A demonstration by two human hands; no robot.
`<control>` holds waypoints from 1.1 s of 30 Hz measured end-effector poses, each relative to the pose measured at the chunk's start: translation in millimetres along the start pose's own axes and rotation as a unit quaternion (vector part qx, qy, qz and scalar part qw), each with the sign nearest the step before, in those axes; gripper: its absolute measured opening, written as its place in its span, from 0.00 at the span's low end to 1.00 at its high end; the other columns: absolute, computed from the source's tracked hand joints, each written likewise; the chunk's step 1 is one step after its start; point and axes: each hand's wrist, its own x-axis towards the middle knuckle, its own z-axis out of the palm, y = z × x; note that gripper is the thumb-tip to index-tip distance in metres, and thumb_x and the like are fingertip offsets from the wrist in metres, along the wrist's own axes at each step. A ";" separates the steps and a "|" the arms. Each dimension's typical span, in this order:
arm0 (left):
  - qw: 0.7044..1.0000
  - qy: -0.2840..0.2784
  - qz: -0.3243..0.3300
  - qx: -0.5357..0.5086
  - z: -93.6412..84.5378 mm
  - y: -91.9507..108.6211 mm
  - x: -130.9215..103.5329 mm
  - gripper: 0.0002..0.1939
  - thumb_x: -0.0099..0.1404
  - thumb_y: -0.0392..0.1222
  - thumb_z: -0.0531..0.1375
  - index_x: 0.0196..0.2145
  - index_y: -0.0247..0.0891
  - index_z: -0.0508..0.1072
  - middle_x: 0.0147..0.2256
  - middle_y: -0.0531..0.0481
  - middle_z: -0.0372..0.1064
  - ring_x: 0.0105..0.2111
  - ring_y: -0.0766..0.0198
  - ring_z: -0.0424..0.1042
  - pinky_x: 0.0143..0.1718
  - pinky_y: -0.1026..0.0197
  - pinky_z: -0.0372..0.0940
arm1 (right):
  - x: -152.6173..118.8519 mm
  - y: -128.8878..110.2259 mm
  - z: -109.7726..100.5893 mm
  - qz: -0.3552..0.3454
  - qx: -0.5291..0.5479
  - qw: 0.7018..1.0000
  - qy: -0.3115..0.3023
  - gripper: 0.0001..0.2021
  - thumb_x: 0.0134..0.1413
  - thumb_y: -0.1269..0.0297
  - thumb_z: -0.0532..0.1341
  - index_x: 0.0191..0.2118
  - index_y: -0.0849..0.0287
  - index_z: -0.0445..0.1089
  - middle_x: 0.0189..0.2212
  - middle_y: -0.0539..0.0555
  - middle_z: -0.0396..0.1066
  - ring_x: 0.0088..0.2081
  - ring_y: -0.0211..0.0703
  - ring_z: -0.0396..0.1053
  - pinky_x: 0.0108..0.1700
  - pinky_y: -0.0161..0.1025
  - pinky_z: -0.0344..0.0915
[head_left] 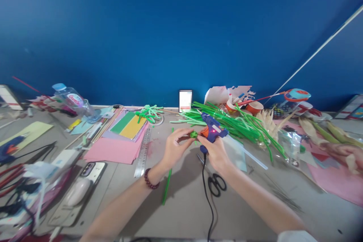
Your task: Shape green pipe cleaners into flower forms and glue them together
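My left hand (179, 144) pinches a small green coiled piece (194, 134), which looks like wound pipe cleaner, between thumb and fingertips. Wrapped round a blue and orange hot glue gun (211, 128) is my right hand (217, 153), its thumb reaching over beside the green piece. The gun's nozzle points up and away to the left, and a small red light glows on its body. From its grip a black cord runs down over the table's front edge. Under my wrists lie black-handled scissors (217, 184) and a single green pipe cleaner (167, 187).
Behind the glue gun a pile of green pipe cleaners (238, 123) spreads rightward. On the left are pink paper (113, 150), a ruler (143, 153), a phone (76, 193) and a plastic bottle (72, 100). Another person's hand (340, 155) holds husk-like pieces at the far right.
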 end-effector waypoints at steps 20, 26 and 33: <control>0.939 -0.053 -0.216 -0.260 -1.3 1.9 10.4 0.10 0.49 0.42 0.70 0.29 0.35 0.78 0.29 0.49 0.75 0.29 0.66 0.71 0.38 0.62 0.66 | -3.5 -4.3 1.3 0.053 0.031 0.998 0.000 0.15 0.34 0.61 0.72 0.29 0.59 0.69 0.23 0.48 0.71 0.24 0.37 0.67 0.31 0.37 0.66; 0.888 -0.083 -0.246 -0.380 -5.9 -0.7 14.4 0.09 0.53 0.38 0.68 0.21 0.34 0.73 0.19 0.57 0.63 0.22 0.74 0.62 0.33 0.67 0.61 | -4.5 -3.9 -1.0 0.050 -0.005 0.999 0.002 0.16 0.35 0.59 0.71 0.32 0.59 0.70 0.26 0.50 0.73 0.29 0.41 0.70 0.35 0.39 0.67; 0.889 -0.093 -0.280 -0.351 -10.3 2.0 15.6 0.08 0.49 0.36 0.70 0.29 0.37 0.77 0.26 0.54 0.71 0.28 0.70 0.69 0.39 0.64 0.64 | -2.0 -6.2 -6.4 -0.011 -0.090 0.995 -0.046 0.14 0.39 0.59 0.70 0.31 0.59 0.69 0.26 0.49 0.71 0.30 0.40 0.68 0.36 0.39 0.66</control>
